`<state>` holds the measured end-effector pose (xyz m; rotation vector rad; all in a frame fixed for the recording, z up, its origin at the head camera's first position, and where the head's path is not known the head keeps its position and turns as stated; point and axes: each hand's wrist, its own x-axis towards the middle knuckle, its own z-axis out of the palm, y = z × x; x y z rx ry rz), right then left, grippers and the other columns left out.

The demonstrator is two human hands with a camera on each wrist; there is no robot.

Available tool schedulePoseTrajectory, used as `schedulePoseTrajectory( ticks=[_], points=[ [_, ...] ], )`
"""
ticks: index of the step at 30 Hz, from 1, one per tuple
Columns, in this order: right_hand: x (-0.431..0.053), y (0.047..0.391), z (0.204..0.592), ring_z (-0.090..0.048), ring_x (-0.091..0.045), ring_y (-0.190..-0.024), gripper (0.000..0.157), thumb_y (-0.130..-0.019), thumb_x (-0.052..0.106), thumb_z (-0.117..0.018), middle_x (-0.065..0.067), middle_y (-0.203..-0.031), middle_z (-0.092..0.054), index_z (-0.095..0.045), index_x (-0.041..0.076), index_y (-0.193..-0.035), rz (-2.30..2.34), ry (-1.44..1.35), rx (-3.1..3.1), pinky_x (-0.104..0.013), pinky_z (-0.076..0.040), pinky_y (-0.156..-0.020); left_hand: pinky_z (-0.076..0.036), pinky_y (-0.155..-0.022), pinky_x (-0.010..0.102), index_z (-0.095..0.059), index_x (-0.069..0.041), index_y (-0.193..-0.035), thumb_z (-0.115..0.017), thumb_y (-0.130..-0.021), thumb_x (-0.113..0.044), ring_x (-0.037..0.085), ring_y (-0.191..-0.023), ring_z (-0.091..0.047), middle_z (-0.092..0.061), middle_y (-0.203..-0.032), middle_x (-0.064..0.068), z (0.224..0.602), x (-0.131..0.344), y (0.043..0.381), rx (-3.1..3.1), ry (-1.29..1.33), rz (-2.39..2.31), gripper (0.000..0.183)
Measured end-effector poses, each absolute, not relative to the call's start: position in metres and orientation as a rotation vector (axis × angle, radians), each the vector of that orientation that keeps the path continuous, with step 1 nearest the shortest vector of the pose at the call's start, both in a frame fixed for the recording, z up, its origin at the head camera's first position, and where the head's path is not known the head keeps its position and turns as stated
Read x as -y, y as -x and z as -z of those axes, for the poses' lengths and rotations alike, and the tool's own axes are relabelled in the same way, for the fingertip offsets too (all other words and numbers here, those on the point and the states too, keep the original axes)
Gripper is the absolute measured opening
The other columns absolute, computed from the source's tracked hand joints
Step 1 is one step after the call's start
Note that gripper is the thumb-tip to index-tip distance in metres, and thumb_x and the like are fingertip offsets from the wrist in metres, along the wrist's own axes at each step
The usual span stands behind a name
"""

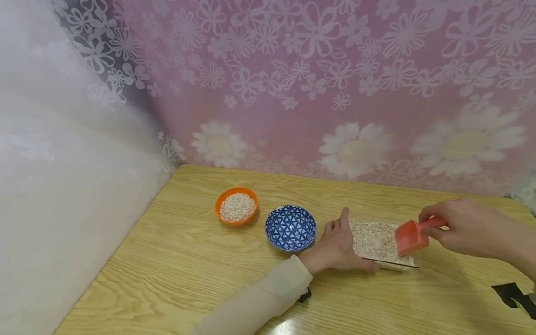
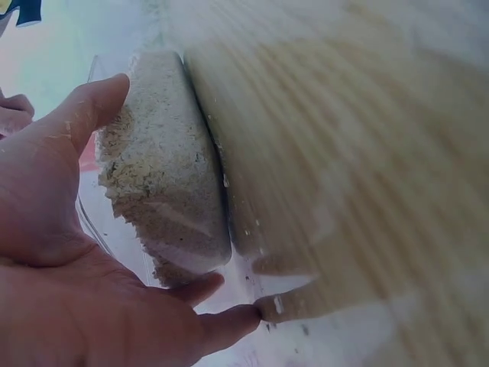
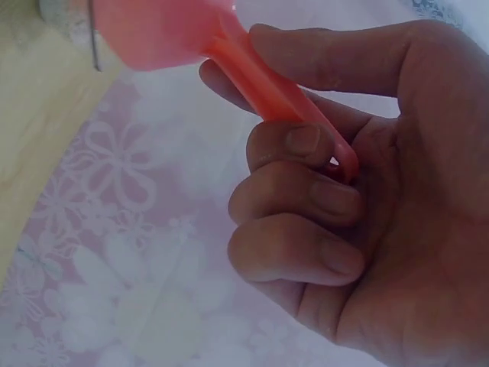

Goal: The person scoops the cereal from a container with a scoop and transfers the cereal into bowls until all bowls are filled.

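- Your wood-grained bench is pale yellow, its grain running in long streaks, with a bright reflection at the near edge of the head view.
- Behind it hangs a pink backdrop: white outlined flowers above, large pale daisies lower down, near the bench's far edge.
- To your left rises a whitish side panel, meeting the backdrop at a greyish, flower-printed corner.
- On the right half of the bench sits a clear rectangular container filled with oat-like flakes.
- Your left hand rests against that container's left end, fingers apart and fairly straight, thumb along the near wall.
- Your right hand has its fingers clamped on the handle of a pink scoop, whose mouth touches the flakes at the container's right end.
- Just beside your left hand stands a blue-and-white triangle-patterned bowl, its patterned inside showing.
- Farther left and back is a smaller orange bowl, holding a mound of similar flakes.
- Your cream left sleeve reaches across the near part of the bench.
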<state>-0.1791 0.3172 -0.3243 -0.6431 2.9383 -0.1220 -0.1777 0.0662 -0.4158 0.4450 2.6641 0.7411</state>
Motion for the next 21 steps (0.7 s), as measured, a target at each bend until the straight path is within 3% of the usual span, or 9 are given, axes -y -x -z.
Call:
schedulePoseTrajectory(
  ticks=[7, 15, 21],
  points=[
    [-0.319, 0.181, 0.342, -0.073, -0.023, -0.079, 0.022, -0.09, 0.029, -0.078, 0.001, -0.095, -0.076, -0.075, 0.011, -0.102, 0.157, 0.695, -2.923, -0.046, -0.059, -0.069, -0.048, -0.11, 0.039, 0.002, -0.027, -0.165, -0.084, -0.068, -0.07, 0.019, -0.152, -0.033, -0.031, -0.165, -0.001, 0.417, -0.065, 0.179, -2.682, -0.443, -0.734, 0.137],
    [-0.325, 0.175, 0.361, -0.058, 0.002, -0.063, 0.016, -0.088, 0.029, -0.081, 0.014, -0.086, -0.072, -0.073, 0.021, -0.099, 0.175, 0.835, -3.013, -0.026, -0.047, -0.058, -0.047, -0.11, 0.038, -0.001, -0.031, -0.164, -0.083, -0.07, -0.07, 0.021, -0.149, -0.035, -0.033, -0.163, -0.004, 0.418, -0.063, 0.181, -2.695, -0.507, -0.734, 0.131],
    [-0.334, 0.172, 0.377, -0.066, -0.006, -0.071, 0.021, -0.086, 0.032, -0.083, 0.01, -0.094, -0.074, -0.075, 0.02, -0.102, 0.13, 0.844, -3.06, -0.029, -0.053, -0.061, -0.049, -0.108, 0.037, -0.003, -0.031, -0.164, -0.083, -0.069, -0.07, 0.02, -0.148, -0.037, -0.036, -0.161, -0.005, 0.419, -0.063, 0.181, -2.702, -0.513, -0.728, 0.13]
  ],
)
